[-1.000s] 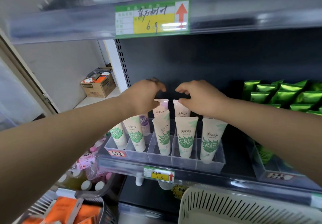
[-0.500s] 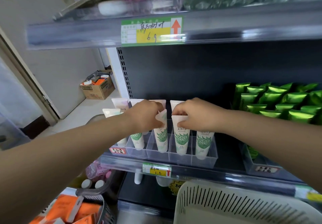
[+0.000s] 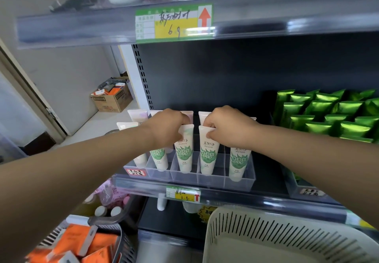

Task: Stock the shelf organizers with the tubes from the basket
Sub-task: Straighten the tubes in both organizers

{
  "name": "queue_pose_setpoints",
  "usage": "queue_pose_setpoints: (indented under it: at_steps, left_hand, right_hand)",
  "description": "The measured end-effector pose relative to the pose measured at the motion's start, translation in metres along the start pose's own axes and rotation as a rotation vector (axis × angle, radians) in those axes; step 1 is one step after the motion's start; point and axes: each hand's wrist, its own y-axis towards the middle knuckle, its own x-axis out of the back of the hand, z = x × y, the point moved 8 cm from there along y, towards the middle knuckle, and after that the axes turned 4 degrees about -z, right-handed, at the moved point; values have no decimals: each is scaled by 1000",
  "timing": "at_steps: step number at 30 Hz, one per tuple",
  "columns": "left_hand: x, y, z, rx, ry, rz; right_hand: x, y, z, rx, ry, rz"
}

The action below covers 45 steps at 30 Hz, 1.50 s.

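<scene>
Left hand (image 3: 168, 127) and right hand (image 3: 225, 128) each pinch the top of a tube (image 3: 184, 152) standing in the organizer (image 3: 240, 182) middle slots; front row looks full, near basket (image 3: 266, 232) shows none.

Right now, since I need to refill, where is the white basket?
In the head view it is lower right: the white basket sits below the shelf holding the clear organizer.
</scene>
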Motion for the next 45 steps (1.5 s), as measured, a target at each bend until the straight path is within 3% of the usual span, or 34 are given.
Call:
queue_pose_setpoints:
  at_steps: [25, 32, 37, 41, 45]
  left_hand:
    - [0, -4, -3, -75, 110, 24]
    - [10, -3, -1, -90, 80, 46]
    - [31, -4, -42, -179, -15, -83]
    - [33, -1, -94, -309, -56, -152]
    - [20, 13, -120, -329, -30, -108]
  right_hand:
    - [-3, -4, 5, 12, 77, -37]
    - [51, -11, -19, -12, 253, -218]
    - [71, -14, -65, -100, 287, -287]
    - [58, -12, -86, -148, 303, -203]
    - [40, -9, -90, -135, 278, -108]
